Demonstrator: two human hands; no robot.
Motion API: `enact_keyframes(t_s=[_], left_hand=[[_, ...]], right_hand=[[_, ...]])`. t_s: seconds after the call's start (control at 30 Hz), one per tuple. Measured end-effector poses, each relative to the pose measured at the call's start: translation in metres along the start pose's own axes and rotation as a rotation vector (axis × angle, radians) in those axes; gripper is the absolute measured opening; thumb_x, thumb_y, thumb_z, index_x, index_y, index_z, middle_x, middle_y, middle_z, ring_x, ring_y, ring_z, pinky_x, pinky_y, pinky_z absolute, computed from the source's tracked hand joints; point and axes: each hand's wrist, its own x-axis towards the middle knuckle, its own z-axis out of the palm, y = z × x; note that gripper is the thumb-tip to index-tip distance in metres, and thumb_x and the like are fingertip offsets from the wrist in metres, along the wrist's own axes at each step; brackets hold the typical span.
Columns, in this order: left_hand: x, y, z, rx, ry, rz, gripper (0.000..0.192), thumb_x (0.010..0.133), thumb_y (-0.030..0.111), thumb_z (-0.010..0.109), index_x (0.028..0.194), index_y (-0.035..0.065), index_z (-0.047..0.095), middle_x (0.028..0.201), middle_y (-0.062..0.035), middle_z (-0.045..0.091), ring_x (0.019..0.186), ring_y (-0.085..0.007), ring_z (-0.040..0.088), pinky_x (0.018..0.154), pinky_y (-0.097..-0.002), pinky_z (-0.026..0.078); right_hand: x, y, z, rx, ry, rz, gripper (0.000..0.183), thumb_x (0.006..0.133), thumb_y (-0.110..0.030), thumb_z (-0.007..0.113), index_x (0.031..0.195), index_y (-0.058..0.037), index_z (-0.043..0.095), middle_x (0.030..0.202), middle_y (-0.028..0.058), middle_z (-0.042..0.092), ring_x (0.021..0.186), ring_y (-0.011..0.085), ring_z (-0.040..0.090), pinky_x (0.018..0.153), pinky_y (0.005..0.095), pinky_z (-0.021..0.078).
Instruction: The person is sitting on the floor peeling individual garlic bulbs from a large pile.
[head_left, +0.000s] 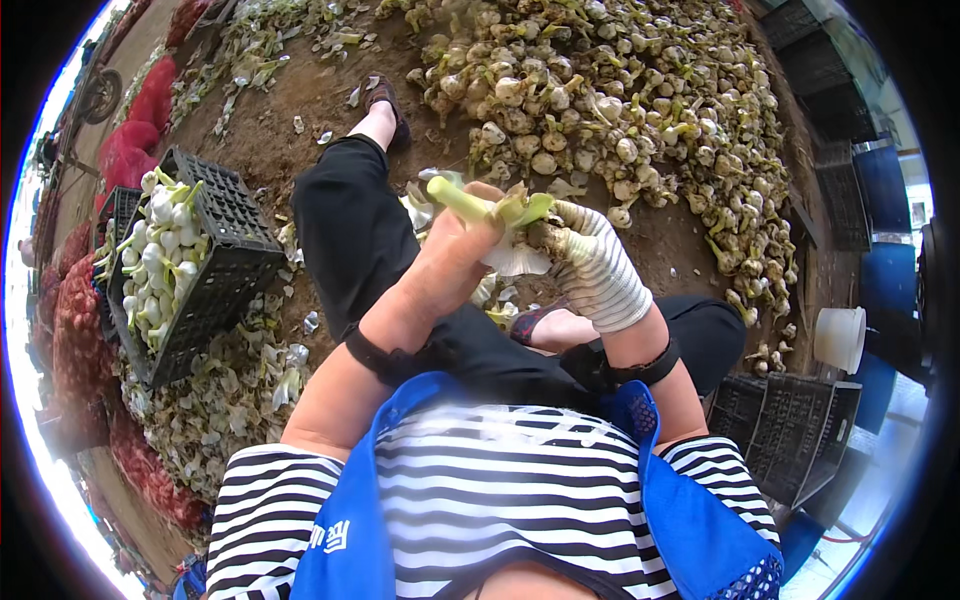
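Observation:
Both hands meet above my lap around one garlic bulb (523, 255) with loosened outer skin. My left hand (459, 251), bare, grips it near a thick pale green stem (457, 199) that points up and left. A striped knit glove covers my right hand (596, 262), whose fingers close on the bulb's brownish, root-like side. Pieces of skin hang between the hands, and the fingers partly hide the bulb. Below them, peeled skins (502, 311) lie on the ground between my legs.
A black plastic crate (244, 206) holding cleaned white garlic stands at the left, beside red mesh sacks (79, 352). A large heap of uncleaned garlic (600, 112) spreads ahead and right. Skins litter the dirt floor. A white bucket (840, 340) and black crates (787, 431) stand at the right.

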Motion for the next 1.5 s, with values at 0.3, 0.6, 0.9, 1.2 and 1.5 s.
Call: enact_keyframes(t_s=[0.3, 0.6, 0.9, 1.2, 1.5], left_hand=[[0.004, 0.004, -0.028, -0.547, -0.147, -0.099, 0.040, 0.084, 0.045, 0.059, 0.104, 0.0109, 0.055, 0.109, -0.0118, 0.061, 0.101, -0.0250, 0.059, 0.086, -0.0400, 0.047], [0.023, 0.002, -0.025, -0.329, 0.016, -0.024, 0.053, 0.089, 0.040, 0.047, 0.123, -0.0012, 0.048, 0.127, -0.0161, 0.050, 0.122, -0.0304, 0.044, 0.104, -0.0512, 0.028], [0.036, 0.013, -0.031, -0.610, -0.098, -0.152, 0.059, 0.091, 0.044, 0.038, 0.127, -0.0022, 0.045, 0.131, -0.0185, 0.047, 0.125, -0.0301, 0.040, 0.102, -0.0463, 0.030], [0.038, 0.039, -0.021, -0.446, 0.128, -0.016, 0.057, 0.094, 0.042, 0.027, 0.119, -0.0022, 0.053, 0.113, -0.0114, 0.061, 0.093, -0.0225, 0.060, 0.080, -0.0349, 0.047], [0.004, 0.137, -0.092, -0.526, 0.489, 0.610, 0.036, 0.091, 0.041, 0.044, 0.091, 0.0077, 0.056, 0.087, -0.0077, 0.063, 0.078, -0.0212, 0.061, 0.063, -0.0376, 0.051]], right_hand=[[-0.006, -0.001, -0.027, 0.294, -0.075, -0.056, 0.042, 0.080, -0.018, 0.069, 0.116, -0.0009, 0.056, 0.111, 0.0087, 0.061, 0.101, 0.0198, 0.061, 0.089, 0.0340, 0.0502], [0.018, -0.005, -0.007, 0.562, -0.440, 0.021, 0.036, 0.084, -0.012, 0.060, 0.118, -0.0024, 0.053, 0.106, 0.0086, 0.060, 0.095, 0.0173, 0.060, 0.083, 0.0294, 0.0501], [0.030, -0.014, 0.016, -1.726, 0.115, -0.819, 0.046, 0.068, -0.035, 0.071, 0.102, -0.0071, 0.060, 0.086, 0.0123, 0.062, 0.077, 0.0322, 0.058, 0.071, 0.0408, 0.0456], [0.038, -0.011, 0.039, -1.074, 0.094, -0.470, 0.018, 0.078, -0.022, 0.065, 0.085, -0.0052, 0.062, 0.068, 0.0138, 0.061, 0.062, 0.0330, 0.060, 0.057, 0.0390, 0.0481], [0.053, 0.016, 0.010, -1.374, 0.002, -0.494, 0.011, 0.078, -0.014, 0.062, 0.075, -0.0026, 0.060, 0.061, 0.0165, 0.055, 0.057, 0.0339, 0.054, 0.053, 0.0396, 0.0430]])
